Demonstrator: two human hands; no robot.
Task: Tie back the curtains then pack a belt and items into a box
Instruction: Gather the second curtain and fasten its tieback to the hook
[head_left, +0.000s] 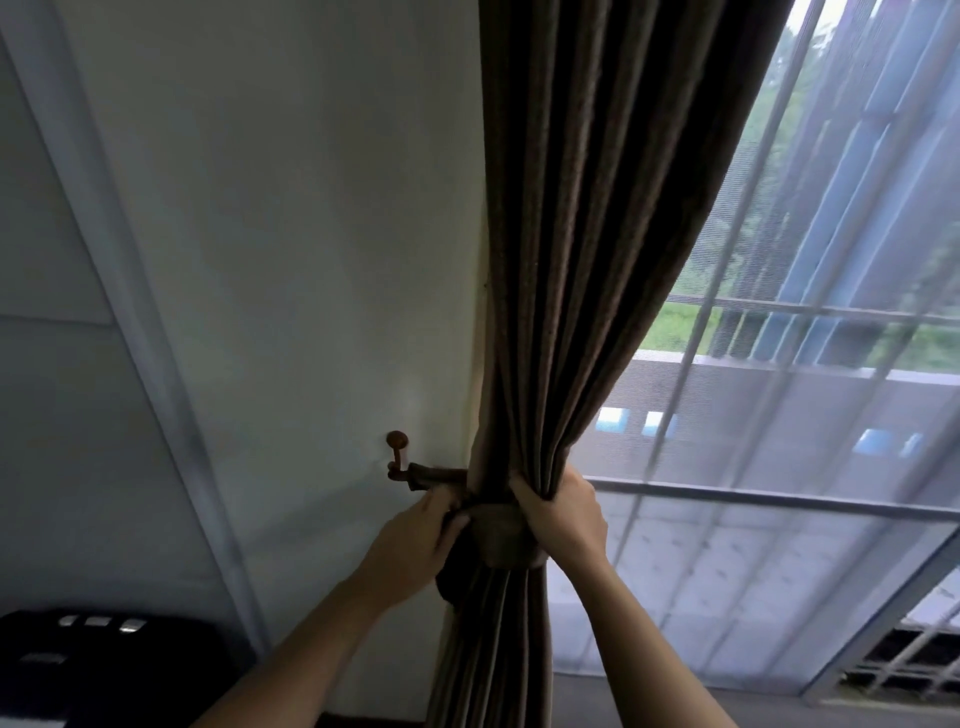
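A dark brown curtain (587, 234) hangs gathered beside the white wall. A matching tieback band (506, 538) wraps around its bunched folds and runs left to a brown wall hook (397, 454). My left hand (415, 540) pinches the tieback just below the hook, at the curtain's left side. My right hand (563, 514) grips the curtain's folds on the right, right above the band. No belt or box is in view.
A sheer white curtain (779, 415) covers the window on the right, with a balcony railing behind it. A black object (104, 660) with silver buttons sits at the lower left. A white door frame (156, 364) runs diagonally along the wall.
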